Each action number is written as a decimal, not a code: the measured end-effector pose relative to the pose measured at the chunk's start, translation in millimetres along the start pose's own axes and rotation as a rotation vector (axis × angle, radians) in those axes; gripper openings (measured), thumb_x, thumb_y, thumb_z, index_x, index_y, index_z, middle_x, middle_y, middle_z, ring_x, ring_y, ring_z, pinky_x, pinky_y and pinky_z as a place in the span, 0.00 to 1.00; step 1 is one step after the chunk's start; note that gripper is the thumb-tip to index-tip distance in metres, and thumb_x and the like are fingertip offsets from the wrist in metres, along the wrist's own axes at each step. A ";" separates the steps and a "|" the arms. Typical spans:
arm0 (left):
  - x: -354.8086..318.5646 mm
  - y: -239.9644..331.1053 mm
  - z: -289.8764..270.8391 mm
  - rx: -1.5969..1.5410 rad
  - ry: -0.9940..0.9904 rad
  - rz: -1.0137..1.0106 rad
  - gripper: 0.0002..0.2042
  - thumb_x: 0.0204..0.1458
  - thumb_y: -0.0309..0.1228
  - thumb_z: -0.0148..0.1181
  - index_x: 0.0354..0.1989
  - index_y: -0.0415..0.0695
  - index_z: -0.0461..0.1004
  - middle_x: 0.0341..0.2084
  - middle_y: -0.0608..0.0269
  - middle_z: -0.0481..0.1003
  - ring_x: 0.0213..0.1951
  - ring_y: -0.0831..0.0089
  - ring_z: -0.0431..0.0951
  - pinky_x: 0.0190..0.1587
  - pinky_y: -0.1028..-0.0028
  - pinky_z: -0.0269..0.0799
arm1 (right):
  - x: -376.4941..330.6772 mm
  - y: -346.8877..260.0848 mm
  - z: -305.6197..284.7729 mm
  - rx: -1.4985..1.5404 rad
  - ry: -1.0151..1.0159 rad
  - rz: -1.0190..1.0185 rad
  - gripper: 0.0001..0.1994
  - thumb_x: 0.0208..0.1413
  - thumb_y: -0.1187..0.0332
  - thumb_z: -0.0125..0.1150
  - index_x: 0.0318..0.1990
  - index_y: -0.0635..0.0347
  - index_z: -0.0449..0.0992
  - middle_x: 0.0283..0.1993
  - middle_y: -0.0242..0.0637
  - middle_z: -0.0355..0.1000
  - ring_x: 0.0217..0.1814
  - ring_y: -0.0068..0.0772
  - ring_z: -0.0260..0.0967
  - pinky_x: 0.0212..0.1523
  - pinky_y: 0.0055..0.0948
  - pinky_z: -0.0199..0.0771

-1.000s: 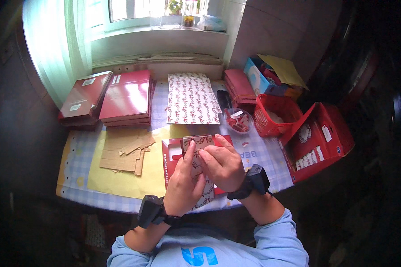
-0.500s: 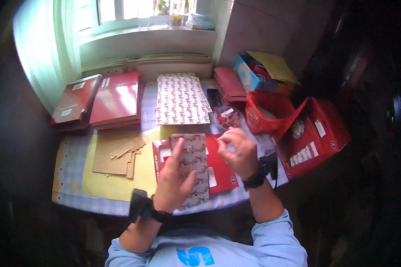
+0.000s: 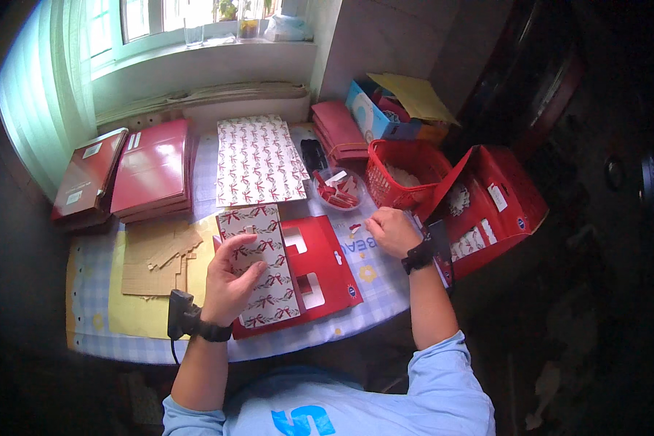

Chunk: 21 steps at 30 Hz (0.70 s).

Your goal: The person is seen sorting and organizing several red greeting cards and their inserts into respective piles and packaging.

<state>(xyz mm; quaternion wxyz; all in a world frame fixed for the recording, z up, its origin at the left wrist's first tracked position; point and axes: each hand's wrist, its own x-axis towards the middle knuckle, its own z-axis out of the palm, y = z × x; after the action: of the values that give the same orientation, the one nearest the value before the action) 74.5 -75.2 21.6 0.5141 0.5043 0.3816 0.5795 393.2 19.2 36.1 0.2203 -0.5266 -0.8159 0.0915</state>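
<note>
A long patterned paper piece [image 3: 272, 254], printed with red bows and green sprigs, lies on a flat red card sleeve [image 3: 327, 251] with white-showing cutouts. My left hand [image 3: 232, 282] rests over its left side, thumb and forefinger apart. A small pale spot shows on the paper near the forefinger. To the right of the sleeve, my right hand [image 3: 394, 232] is down on the checked tablecloth [image 3: 374, 301] with its fingers curled together. Whatever they hold is hidden. Just left of those fingertips lies a small red and white piece [image 3: 354, 228].
Behind are a larger patterned sheet [image 3: 260, 163], red box stacks [image 3: 152, 163] and a round tub of red pieces [image 3: 336, 190]. A red basket [image 3: 403, 174] and open red box [image 3: 498, 196] stand right. Brown card pieces [image 3: 152, 269] lie left on yellow paper [image 3: 120, 312].
The whole view has shifted, so things sit further left. My right hand has gone from above the red sleeve to the tablecloth on its right. My left fingers have bent more over the patterned paper.
</note>
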 end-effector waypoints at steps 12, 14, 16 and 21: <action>-3.9 -9.1 0.2 0.076 0.084 0.045 0.21 0.44 0.17 0.62 0.49 0.41 0.68 0.44 0.64 0.71 0.47 0.76 0.70 0.52 0.75 0.65 | -54.4 -182.4 -53.9 1.035 0.191 -0.777 0.18 0.58 0.58 0.44 0.44 0.62 0.76 0.56 0.59 0.62 0.57 0.49 0.62 0.57 0.42 0.61; -3.9 -7.7 0.4 0.123 0.075 0.064 0.21 0.44 0.18 0.61 0.49 0.41 0.68 0.45 0.64 0.70 0.47 0.76 0.70 0.52 0.76 0.65 | -37.0 -213.4 -46.7 1.328 0.126 -1.143 0.23 0.61 0.53 0.42 0.46 0.64 0.76 0.60 0.67 0.54 0.63 0.61 0.53 0.62 0.54 0.47; -4.6 -3.5 -0.1 0.102 0.081 0.047 0.21 0.45 0.18 0.60 0.50 0.41 0.67 0.45 0.64 0.70 0.47 0.76 0.70 0.52 0.76 0.65 | -27.8 -222.0 -48.7 1.422 0.117 -1.372 0.25 0.62 0.52 0.42 0.47 0.67 0.77 0.63 0.71 0.49 0.67 0.69 0.46 0.65 0.62 0.35; -4.5 -4.0 4.1 0.064 0.054 0.020 0.20 0.45 0.18 0.59 0.50 0.40 0.66 0.44 0.64 0.69 0.47 0.76 0.69 0.52 0.76 0.65 | -53.7 -240.3 -39.6 1.620 0.098 -1.224 0.26 0.62 0.51 0.41 0.47 0.67 0.77 0.63 0.73 0.48 0.67 0.71 0.44 0.64 0.63 0.35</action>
<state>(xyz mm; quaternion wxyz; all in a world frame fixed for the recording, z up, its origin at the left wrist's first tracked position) 79.1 -79.2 17.7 0.4813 0.5083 0.4089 0.5854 233.1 -135.3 148.8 0.5531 0.2861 -0.6279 0.4668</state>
